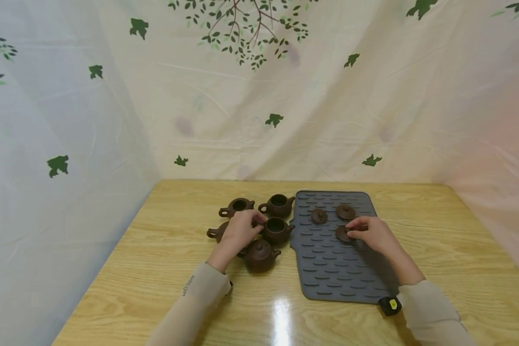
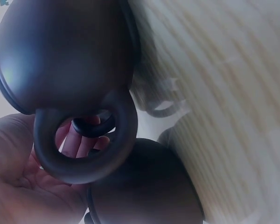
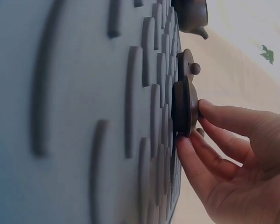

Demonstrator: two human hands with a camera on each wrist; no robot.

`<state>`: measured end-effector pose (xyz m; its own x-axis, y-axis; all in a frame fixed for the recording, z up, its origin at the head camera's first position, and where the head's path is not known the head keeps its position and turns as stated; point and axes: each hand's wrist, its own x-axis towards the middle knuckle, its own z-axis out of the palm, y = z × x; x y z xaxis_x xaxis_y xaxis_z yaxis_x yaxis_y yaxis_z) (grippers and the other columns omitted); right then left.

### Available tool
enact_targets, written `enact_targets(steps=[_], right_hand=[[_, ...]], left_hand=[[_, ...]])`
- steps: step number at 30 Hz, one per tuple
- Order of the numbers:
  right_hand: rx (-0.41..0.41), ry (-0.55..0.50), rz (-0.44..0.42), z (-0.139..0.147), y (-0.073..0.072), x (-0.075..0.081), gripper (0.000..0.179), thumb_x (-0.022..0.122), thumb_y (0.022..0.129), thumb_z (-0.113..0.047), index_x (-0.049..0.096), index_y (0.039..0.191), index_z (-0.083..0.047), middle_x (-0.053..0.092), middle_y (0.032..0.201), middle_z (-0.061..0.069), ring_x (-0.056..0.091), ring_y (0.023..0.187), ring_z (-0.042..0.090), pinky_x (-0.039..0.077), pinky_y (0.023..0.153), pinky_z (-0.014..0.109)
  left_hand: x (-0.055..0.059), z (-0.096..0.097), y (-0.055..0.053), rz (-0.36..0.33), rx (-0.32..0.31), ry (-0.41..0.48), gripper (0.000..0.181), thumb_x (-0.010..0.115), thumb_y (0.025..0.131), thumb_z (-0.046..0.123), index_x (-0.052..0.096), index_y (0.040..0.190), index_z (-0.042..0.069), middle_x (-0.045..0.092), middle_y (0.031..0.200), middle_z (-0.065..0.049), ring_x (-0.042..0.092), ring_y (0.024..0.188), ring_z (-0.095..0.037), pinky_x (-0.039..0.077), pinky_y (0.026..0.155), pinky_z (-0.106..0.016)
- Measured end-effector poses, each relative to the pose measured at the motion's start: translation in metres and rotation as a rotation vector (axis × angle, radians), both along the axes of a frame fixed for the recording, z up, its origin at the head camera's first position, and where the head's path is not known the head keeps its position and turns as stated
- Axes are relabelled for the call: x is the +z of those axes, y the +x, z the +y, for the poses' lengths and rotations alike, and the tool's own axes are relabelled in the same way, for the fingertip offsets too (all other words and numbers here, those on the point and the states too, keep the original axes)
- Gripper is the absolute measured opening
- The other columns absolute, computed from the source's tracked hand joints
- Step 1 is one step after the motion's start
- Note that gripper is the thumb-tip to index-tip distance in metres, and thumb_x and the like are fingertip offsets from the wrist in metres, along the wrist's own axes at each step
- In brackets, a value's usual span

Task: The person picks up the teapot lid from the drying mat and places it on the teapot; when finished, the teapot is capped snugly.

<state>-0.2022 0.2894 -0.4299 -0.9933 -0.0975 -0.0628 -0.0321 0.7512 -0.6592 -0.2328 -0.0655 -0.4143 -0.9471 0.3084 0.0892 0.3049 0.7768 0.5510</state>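
Note:
My left hand (image 1: 240, 230) reaches among several dark brown teapots. Its fingers curl at the handle of a lidless teapot (image 1: 277, 233) in the middle row. In the left wrist view, the handle of the near, lidded teapot (image 2: 70, 56) partly hides those fingers. Another teapot (image 2: 144, 186) stands below the palm in that view. On the grey ridged mat (image 1: 324, 269), my right hand (image 1: 374, 234) pinches a round brown lid (image 3: 190, 107) between thumb and fingers, low over the ridges. Two more lids, one at the left (image 1: 319, 216) and one behind (image 1: 345, 212), lie on the mat.
Two lidless teapots stand at the back, one left (image 1: 238, 207) and one right (image 1: 278, 205). The near lidded teapot (image 1: 260, 256) sits in front. Everything is on a wooden table (image 1: 155, 288), with a leaf-patterned curtain (image 1: 225, 144) behind and at both sides.

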Motion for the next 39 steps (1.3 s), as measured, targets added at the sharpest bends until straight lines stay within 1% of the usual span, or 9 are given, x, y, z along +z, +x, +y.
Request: enact_targets(steps=[9,16,21,26,32,39], right_hand=[[0.002,0.005,-0.003,-0.006,0.001,0.004,0.022,0.069,0.094,-0.018,0.072,0.109,-0.003,0.069,0.116,0.024,0.065,0.106,0.041,0.057,0.074,0.042],[0.001,0.004,0.028,-0.014,0.001,0.009,0.021,0.070,0.093,-0.016,0.071,0.109,-0.001,0.070,0.112,0.023,0.067,0.101,0.038,0.057,0.072,0.040],[0.009,0.004,0.059,-0.022,-0.001,0.012,0.021,0.070,0.093,-0.015,0.071,0.108,-0.001,0.072,0.109,0.021,0.067,0.099,0.035,0.057,0.074,0.041],[0.020,0.028,0.098,-0.030,-0.002,0.014,0.019,0.071,0.092,-0.015,0.073,0.106,-0.003,0.073,0.106,0.018,0.068,0.098,0.034,0.056,0.077,0.044],[0.021,0.022,0.093,-0.037,-0.003,0.017,0.020,0.071,0.093,-0.017,0.073,0.108,-0.005,0.073,0.108,0.016,0.068,0.100,0.033,0.056,0.078,0.045],[0.021,0.007,0.094,-0.046,-0.005,0.019,0.019,0.072,0.092,-0.016,0.073,0.107,-0.005,0.072,0.107,0.016,0.068,0.101,0.034,0.055,0.082,0.047]], left_hand=[[0.001,0.002,0.000,-0.005,0.012,-0.017,0.016,0.071,0.092,0.009,0.074,0.106,0.014,0.075,0.107,-0.003,0.071,0.098,-0.021,0.059,0.083,-0.037],[0.002,0.002,0.002,-0.010,0.020,-0.022,0.015,0.071,0.092,0.010,0.074,0.106,0.015,0.075,0.106,-0.002,0.071,0.097,-0.021,0.059,0.081,-0.037],[0.003,0.002,0.002,-0.014,0.028,-0.021,0.016,0.071,0.092,0.009,0.074,0.106,0.015,0.075,0.106,-0.003,0.071,0.098,-0.021,0.059,0.082,-0.037],[0.002,0.002,0.001,-0.019,0.030,-0.025,0.015,0.071,0.092,0.009,0.074,0.106,0.015,0.075,0.106,-0.003,0.071,0.097,-0.021,0.059,0.081,-0.037],[0.003,0.002,0.001,-0.015,0.026,-0.029,0.015,0.071,0.092,0.009,0.074,0.105,0.016,0.075,0.105,-0.002,0.071,0.097,-0.021,0.059,0.081,-0.037],[0.003,0.002,0.001,-0.008,0.021,-0.022,0.015,0.071,0.091,0.008,0.074,0.105,0.015,0.075,0.105,-0.003,0.071,0.098,-0.022,0.059,0.084,-0.039]])
